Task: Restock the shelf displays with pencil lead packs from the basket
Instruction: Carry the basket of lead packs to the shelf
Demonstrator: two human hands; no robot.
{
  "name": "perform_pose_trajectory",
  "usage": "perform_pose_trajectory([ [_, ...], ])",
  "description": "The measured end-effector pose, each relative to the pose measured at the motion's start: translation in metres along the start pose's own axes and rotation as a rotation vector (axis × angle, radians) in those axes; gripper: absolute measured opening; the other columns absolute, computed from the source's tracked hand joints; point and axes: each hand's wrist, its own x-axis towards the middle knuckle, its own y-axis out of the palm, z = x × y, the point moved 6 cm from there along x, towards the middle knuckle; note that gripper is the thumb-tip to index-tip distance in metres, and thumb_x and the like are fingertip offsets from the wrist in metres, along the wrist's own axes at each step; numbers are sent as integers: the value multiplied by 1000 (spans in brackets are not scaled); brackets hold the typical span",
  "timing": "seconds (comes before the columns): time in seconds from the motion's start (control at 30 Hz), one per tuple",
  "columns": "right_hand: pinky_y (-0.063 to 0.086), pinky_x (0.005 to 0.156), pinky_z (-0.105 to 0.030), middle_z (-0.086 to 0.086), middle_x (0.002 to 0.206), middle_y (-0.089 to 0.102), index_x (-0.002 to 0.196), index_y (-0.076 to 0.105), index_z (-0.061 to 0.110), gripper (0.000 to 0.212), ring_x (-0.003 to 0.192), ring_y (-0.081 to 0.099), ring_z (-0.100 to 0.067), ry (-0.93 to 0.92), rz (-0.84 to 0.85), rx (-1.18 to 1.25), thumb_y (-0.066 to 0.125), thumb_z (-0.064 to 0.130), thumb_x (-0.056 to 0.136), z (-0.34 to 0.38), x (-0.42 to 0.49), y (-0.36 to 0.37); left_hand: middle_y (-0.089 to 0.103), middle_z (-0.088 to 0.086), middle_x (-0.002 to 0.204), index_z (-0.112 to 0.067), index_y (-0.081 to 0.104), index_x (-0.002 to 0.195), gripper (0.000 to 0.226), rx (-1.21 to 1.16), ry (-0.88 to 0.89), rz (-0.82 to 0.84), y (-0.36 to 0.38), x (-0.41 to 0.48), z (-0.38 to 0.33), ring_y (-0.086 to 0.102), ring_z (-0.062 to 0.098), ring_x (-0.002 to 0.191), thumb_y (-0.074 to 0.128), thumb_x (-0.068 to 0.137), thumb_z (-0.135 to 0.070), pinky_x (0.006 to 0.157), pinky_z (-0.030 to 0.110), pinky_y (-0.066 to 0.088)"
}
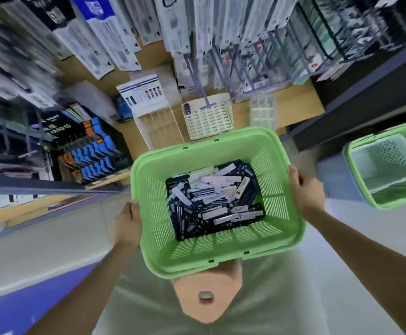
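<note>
As I watch the feed, left hand (127, 223) gripping one rim of the green slatted plastic basket (197, 264), right hand (305, 189) gripping the opposite rim, black and pale pencil lead packs (211, 201) heaped inside

**Shelf and floor**

The wooden shelf (298, 102) carries a white slotted tray (208, 120). Just left of the tray is a clear ribbed stand (159, 128) with a white printed card (142, 95) at its back, and to the right is a clear compartment box (262, 112). A blurred blue box (123, 110) seems to stand furthest left. On the pale floor (400, 223), a green basket (400, 194) holds a white basket (385, 163).
</note>
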Motion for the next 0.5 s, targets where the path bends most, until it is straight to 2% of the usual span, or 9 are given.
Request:
perform_pose_trajectory([
  [0.07, 29, 53, -34, -12, 55, 46, 69, 50, -2, 62, 59, 47, -33, -15, -7, -41, 30, 52, 93, -13, 7, 24, 62, 24, 98, 0, 57, 102, 44, 8, -39, 26, 19, 15, 18, 59, 36, 89, 27, 103, -32, 73, 38, 41],
  [0.13, 27, 50, -33, -11, 57, 49, 71, 52, 1, 63, 58, 47, -31, -6, 6, -77, 27, 55, 92, -29, 15, 51, 62, 24, 107, -1, 58, 109, 48, 32, -62, 31, 39, 28, 35, 59, 38, 97, 24, 103, -34, 75, 35, 39],
  [0.2, 26, 47, -30, -10, 56, 51, 68, 53, 5, 61, 56, 47, -29, -1, 15, -89, 28, 54, 94, -47, 24, 78, 62, 24, 107, 0, 59, 109, 49, 34, -65, 32, 60, 41, 49, 58, 35, 96, 24, 103, -34, 74, 33, 36],
  [0.33, 22, 44, -28, -5, 50, 43, 59, 42, 9, 53, 49, 40, -22, 39, 44, -88, 33, 41, 99, -81, 41, 126, 62, 28, 100, 3, 59, 101, 45, 20, -58, -7, 101, 69, 73, 50, 25, 82, 26, 103, -28, 70, 32, 34],
  [0.5, 25, 45, -26, -4, 52, 45, 63, 46, 7, 51, 50, 42, -20, 69, 70, -119, 31, 39, 100, -118, 62, 182, 61, 33, 101, 6, 58, 103, 46, 60, -91, -51, 154, 102, 106, 58, 43, 93, 27, 103, -29, 72, 41, 39],
])
